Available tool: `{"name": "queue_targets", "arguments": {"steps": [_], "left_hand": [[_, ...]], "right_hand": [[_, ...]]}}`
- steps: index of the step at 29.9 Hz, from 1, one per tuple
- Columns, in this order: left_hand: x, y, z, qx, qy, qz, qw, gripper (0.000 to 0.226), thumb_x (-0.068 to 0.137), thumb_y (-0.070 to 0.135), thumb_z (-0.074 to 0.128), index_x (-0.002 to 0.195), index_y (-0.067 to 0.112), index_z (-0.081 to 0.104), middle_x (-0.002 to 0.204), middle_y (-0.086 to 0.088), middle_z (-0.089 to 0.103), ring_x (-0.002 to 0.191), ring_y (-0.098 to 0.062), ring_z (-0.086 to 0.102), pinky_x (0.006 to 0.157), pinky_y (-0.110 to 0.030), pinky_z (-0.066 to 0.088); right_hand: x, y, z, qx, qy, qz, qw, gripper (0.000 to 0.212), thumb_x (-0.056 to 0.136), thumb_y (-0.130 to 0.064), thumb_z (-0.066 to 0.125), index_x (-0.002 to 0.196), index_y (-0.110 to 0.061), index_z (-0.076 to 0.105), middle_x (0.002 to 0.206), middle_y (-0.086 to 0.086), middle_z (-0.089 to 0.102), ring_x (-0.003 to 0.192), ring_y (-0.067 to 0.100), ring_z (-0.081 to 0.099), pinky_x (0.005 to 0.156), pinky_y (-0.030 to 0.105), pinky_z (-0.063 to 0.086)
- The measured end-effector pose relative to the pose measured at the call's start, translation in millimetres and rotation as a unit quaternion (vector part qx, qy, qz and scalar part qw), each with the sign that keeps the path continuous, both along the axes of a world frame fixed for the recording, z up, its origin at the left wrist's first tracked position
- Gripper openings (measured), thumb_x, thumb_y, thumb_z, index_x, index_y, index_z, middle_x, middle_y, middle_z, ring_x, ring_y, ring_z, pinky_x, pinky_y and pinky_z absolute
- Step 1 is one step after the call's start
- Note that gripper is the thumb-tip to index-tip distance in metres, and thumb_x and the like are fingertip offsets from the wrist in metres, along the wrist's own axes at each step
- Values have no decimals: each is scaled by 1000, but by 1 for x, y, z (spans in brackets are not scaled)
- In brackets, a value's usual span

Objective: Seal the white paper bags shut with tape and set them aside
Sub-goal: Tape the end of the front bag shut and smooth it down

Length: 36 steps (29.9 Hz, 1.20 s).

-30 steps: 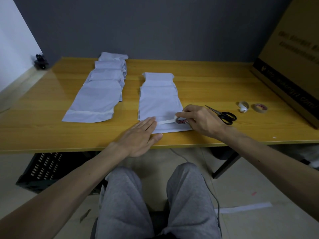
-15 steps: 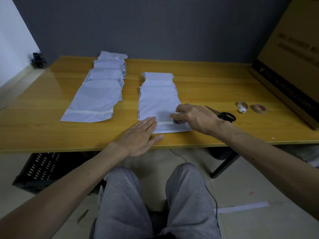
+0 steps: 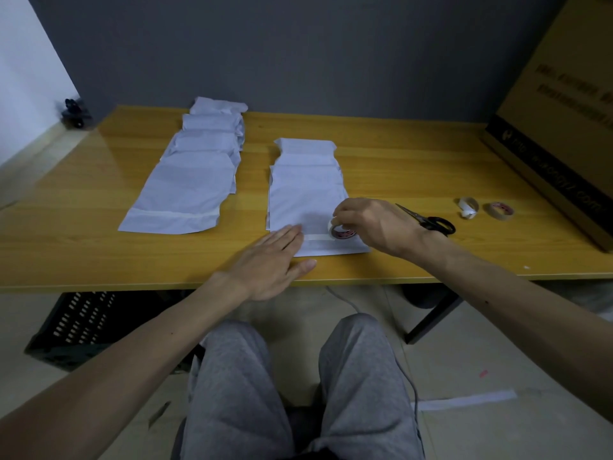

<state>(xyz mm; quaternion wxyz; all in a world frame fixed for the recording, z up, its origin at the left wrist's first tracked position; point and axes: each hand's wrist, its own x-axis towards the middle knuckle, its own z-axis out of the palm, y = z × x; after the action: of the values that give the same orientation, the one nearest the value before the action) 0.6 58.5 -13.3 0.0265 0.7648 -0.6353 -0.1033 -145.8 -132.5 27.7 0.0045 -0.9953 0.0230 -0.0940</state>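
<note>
So the right hand (image 3: 371, 224) has its fingers curled round a small roll of pale tape with a red-printed core (image 3: 342, 231). It's pinching the roll and holding it on edge against the nearest white paper bag (image 3: 308, 207), close to the bag's right side. A strip of the tape (image 3: 315, 237) runs flat from the roll leftwards across the bag's near end, right up to the left hand (image 3: 270, 260). That one's wide open, fingers straight and together, palm down. Its fingertips press on the left part of the bag, the thumb lies out on the wood, and the wrist sits about at the table's front edge. The bag being taped is at the front of an overlapping stack of white bags (image 3: 305, 161) that runs away from the person down the middle of the yellow wooden table (image 3: 414, 161). Well off to the left there's a second row of white paper bags (image 3: 195, 187), overlapped the same way, and its nearest bag has a tape strip across its near end. Just beside the right wrist lie black-handled scissors (image 3: 431, 222), partly hidden by the hand. Further right are a whitish nearly bare roll (image 3: 468, 207) and a tan roll (image 3: 498, 211), near each other. Past them a big brown cardboard box (image 3: 564, 127) stands at the table's right end. Grey sweatpants (image 3: 232, 376) fill the bottom, and a black slotted plastic crate (image 3: 73, 327) sits under the table on the left.
</note>
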Motion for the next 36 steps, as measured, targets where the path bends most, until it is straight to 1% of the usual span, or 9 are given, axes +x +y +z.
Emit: {"name": "queue_targets", "arguments": {"steps": [5, 12, 17, 20, 23, 26, 28, 32, 36], "left_hand": [[0, -1, 4, -19, 12, 10, 1000, 82, 88, 64, 8, 154, 15, 12, 162, 4, 2, 147, -8, 0, 121, -29, 5], [3, 0, 3, -9, -24, 14, 1000, 73, 94, 60, 10, 154, 18, 9, 162, 6, 3, 147, -7, 2, 120, -30, 5], [-4, -7, 8, 13, -42, 20, 999, 67, 95, 61, 9, 153, 31, -4, 162, 3, 5, 148, -11, 2, 120, -44, 3], [-8, -14, 12, 27, -67, 33, 997, 69, 95, 63, 8, 153, 27, 11, 162, 1, 2, 148, -15, -1, 119, -46, 0], [-15, -19, 15, -40, -62, 21, 997, 68, 97, 58, 15, 147, 15, 34, 161, -3, 10, 148, -17, 5, 120, -36, 4], [-21, -22, 11, -45, 35, 35, 998, 69, 98, 56, 22, 151, 11, 23, 160, -2, 14, 146, -15, 13, 119, -30, 13], [-24, -22, 6, -62, 27, 35, 997, 66, 99, 54, 22, 151, 14, 21, 160, -3, 17, 146, -15, 17, 118, -30, 15], [-26, -23, 1, -45, 1, 36, 998, 68, 99, 54, 17, 153, 12, 12, 162, -1, 6, 148, -12, 3, 120, -29, 4], [-26, -27, 3, -41, 43, 36, 998, 70, 99, 54, 19, 153, 10, 10, 161, -2, 6, 148, -11, 3, 121, -29, 4]], "right_hand": [[2, 2, 0, 23, -30, 4, 999, 51, 70, 20, 45, 105, -5, 72, 114, 15, 65, 94, 37, 64, 68, 48, 55], [4, 8, -2, 33, -51, 9, 998, 51, 66, 21, 49, 105, -3, 71, 109, 15, 69, 90, 35, 67, 67, 46, 56], [3, 11, -8, 74, -82, -34, 993, 26, 80, 14, 54, 100, 0, 65, 95, 15, 69, 83, 34, 65, 66, 47, 54], [2, 11, -8, 95, -91, -25, 991, 19, 82, 9, 52, 93, 1, 66, 98, 17, 67, 88, 35, 64, 71, 46, 53], [0, 13, -10, 120, -116, -27, 986, 22, 82, 9, 55, 94, -2, 71, 107, 17, 65, 95, 31, 64, 79, 31, 51], [-2, 16, -16, 152, -144, -37, 977, 28, 82, 13, 56, 99, -3, 72, 106, 14, 66, 96, 26, 63, 81, 23, 48], [-5, 16, -19, 187, -165, -48, 967, 28, 84, 12, 56, 102, -3, 71, 105, 12, 67, 96, 22, 63, 82, 18, 47], [-8, 15, -23, 225, -180, -95, 953, 33, 88, 7, 57, 117, -6, 63, 113, 6, 66, 97, 11, 60, 83, 9, 43], [-6, 14, -24, 223, -185, -103, 951, 27, 87, 3, 59, 112, -7, 64, 107, 4, 67, 92, 9, 60, 81, 22, 50]]}}
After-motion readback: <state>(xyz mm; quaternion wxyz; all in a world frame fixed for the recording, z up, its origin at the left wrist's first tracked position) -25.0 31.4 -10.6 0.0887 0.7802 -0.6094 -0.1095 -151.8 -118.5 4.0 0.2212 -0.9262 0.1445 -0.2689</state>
